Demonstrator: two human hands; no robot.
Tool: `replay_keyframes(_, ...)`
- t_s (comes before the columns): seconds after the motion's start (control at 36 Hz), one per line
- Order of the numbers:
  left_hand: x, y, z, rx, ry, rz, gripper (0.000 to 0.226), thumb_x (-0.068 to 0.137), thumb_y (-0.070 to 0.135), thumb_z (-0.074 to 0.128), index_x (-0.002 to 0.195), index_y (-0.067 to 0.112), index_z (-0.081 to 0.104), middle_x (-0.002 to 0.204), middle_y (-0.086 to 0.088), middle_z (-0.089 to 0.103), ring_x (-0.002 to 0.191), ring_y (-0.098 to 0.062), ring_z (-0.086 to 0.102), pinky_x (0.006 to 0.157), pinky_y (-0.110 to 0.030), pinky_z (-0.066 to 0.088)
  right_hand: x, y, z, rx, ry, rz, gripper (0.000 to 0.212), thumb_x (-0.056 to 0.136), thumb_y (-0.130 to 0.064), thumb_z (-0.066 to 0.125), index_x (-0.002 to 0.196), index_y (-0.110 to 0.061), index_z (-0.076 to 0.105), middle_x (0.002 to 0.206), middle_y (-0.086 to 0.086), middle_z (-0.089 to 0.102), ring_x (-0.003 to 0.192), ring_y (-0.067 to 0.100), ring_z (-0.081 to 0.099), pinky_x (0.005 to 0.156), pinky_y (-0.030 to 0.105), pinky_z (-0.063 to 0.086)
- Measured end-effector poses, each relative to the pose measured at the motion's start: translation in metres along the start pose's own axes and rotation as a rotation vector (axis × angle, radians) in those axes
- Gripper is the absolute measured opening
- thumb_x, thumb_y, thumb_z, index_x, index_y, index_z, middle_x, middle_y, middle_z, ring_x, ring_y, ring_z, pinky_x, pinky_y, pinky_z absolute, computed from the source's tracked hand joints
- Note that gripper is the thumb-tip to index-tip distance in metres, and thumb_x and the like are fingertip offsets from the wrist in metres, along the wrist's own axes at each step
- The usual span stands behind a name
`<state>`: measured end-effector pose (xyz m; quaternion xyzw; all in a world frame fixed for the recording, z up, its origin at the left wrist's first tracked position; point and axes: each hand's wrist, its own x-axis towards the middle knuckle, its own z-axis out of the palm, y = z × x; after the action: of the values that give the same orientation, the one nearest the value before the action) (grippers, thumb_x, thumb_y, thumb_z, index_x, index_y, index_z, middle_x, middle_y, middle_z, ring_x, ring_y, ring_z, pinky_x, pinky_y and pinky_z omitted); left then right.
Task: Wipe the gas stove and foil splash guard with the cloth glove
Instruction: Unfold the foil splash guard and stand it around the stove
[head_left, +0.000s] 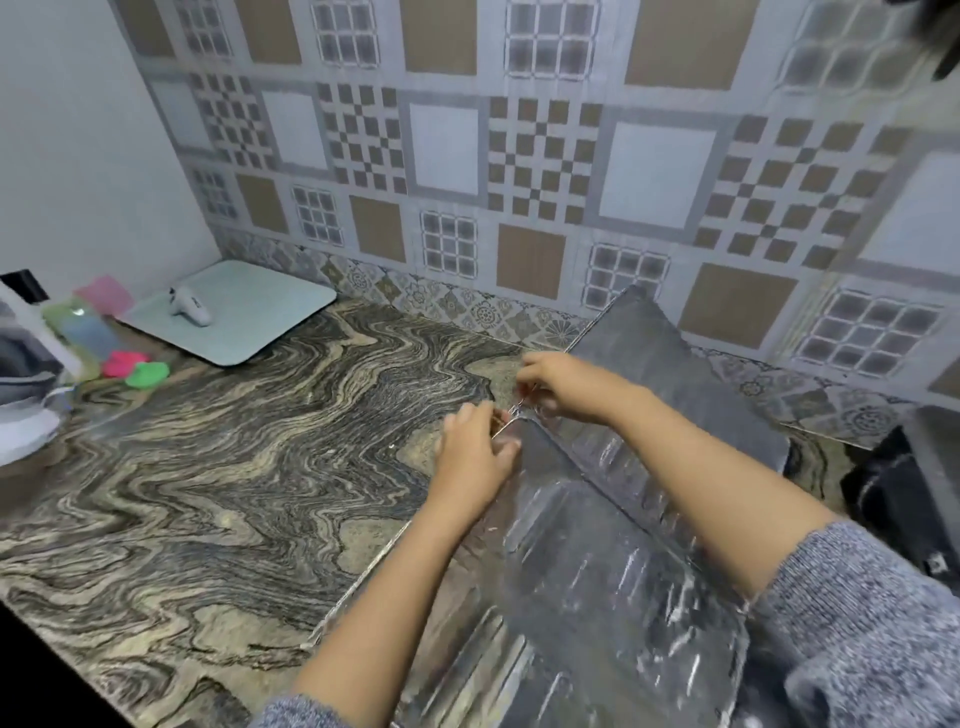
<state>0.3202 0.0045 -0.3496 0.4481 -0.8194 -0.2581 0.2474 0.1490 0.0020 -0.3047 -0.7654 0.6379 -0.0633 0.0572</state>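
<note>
The foil splash guard (597, 545) is lying folded on the marbled table (234, 467). The left hand (475, 457) and right hand (553, 382) are pinching its far corner, fingers closed on the foil edge.

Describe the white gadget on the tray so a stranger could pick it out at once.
Start at the marbled countertop and look to its far left corner, where a pale, rounded tray lies flat near the wall. The white gadget lies on the tray's left part. It is the only thing on the tray, unlike the pink and green pieces beside it on the counter.
</note>
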Motion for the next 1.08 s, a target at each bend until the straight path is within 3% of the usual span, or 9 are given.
replay_keyframes(0.14, 0.005, 0.039, -0.048, 0.023, 0.194, 0.125, 0.021, 0.088, 0.03, 0.057, 0.107, 0.021, 0.061, 0.108, 0.0, 0.06, 0.108, -0.022, 0.048, 0.09, -0.037, 0.033, -0.009, -0.012, -0.059, 0.021, 0.175, 0.028, 0.021, 0.076, 0.001, 0.055, 0.09, -0.012, 0.064, 0.098, 0.007, 0.056, 0.091, 0.026, 0.057, 0.078, 0.045, 0.049)
replay_keyframes(0.33, -0.008, 0.081, -0.104, 0.024, 0.364, 0.387, 0.017, 0.089, 0.037, 0.056, 0.098, 0.028, 0.067, 0.095, 0.008, 0.061, 0.097, -0.013, 0.053, 0.087, -0.033, 0.03, -0.02, -0.032, -0.115, 0.051, 0.402, 0.084, 0.021, 0.082, -0.001, 0.057, 0.095, -0.015, 0.065, 0.101, 0.001, 0.057, 0.094, 0.023, 0.057, 0.082, 0.04, 0.05)
replay_keyframes(0.53, -0.028, 0.096, -0.132, -0.059, 0.345, 0.601, 0.028, 0.086, 0.047, 0.054, 0.081, 0.026, 0.072, 0.077, 0.012, 0.064, 0.075, -0.006, 0.059, 0.079, -0.043, 0.045, -0.029, -0.046, -0.129, 0.119, 0.553, 0.106, 0.012, 0.088, -0.006, 0.056, 0.096, -0.011, 0.063, 0.102, 0.003, 0.056, 0.091, 0.022, 0.056, 0.081, 0.032, 0.048)
replay_keyframes(0.67, -0.042, 0.087, -0.132, 0.081, 0.424, 0.651, 0.034, 0.083, 0.052, 0.053, 0.065, 0.029, 0.07, 0.068, 0.014, 0.066, 0.068, -0.003, 0.053, 0.074, -0.032, 0.032, -0.034, -0.047, -0.121, 0.143, 0.602, 0.193, 0.013, 0.089, -0.009, 0.054, 0.099, -0.008, 0.063, 0.109, 0.007, 0.056, 0.099, 0.025, 0.055, 0.087, 0.04, 0.048)
replay_keyframes(0.81, -0.056, 0.069, -0.136, 0.139, 0.515, 0.612, 0.03, 0.081, 0.052, 0.056, 0.066, 0.03, 0.069, 0.068, 0.015, 0.066, 0.073, -0.006, 0.058, 0.083, -0.03, 0.029, -0.041, -0.038, -0.115, 0.178, 0.64, 0.275, 0.011, 0.089, -0.009, 0.055, 0.096, -0.007, 0.063, 0.102, 0.012, 0.056, 0.096, 0.03, 0.055, 0.085, 0.038, 0.045)
replay_keyframes(0.92, -0.06, 0.054, -0.14, 0.055, 0.582, 0.501, 0.024, 0.079, 0.049, 0.057, 0.08, 0.029, 0.071, 0.088, 0.015, 0.067, 0.092, -0.002, 0.056, 0.109, -0.037, 0.023, -0.048, -0.035, -0.115, 0.183, 0.627, 0.287, 0.011, 0.089, -0.008, 0.054, 0.096, -0.006, 0.063, 0.102, 0.013, 0.056, 0.096, 0.03, 0.055, 0.087, 0.038, 0.044)
replay_keyframes(1.0, -0.059, 0.044, -0.146, -0.033, 0.616, 0.353, 0.036, 0.076, 0.049, 0.053, 0.098, 0.026, 0.071, 0.106, 0.008, 0.065, 0.107, -0.008, 0.053, 0.111, -0.047, 0.026, -0.051, -0.035, -0.116, 0.188, 0.618, 0.299, 0.012, 0.089, -0.007, 0.054, 0.096, -0.005, 0.063, 0.102, 0.014, 0.056, 0.097, 0.032, 0.055, 0.088, 0.039, 0.045)
replay_keyframes(1.08, -0.056, 0.036, -0.155, -0.158, 0.584, 0.164, 0.043, 0.08, 0.04, 0.059, 0.118, 0.021, 0.063, 0.126, -0.003, 0.055, 0.121, -0.017, 0.044, 0.106, -0.031, 0.028, -0.053, -0.037, -0.117, 0.175, 0.609, 0.297, 0.013, 0.09, -0.009, 0.054, 0.097, -0.006, 0.064, 0.103, 0.014, 0.057, 0.098, 0.032, 0.055, 0.089, 0.041, 0.046)
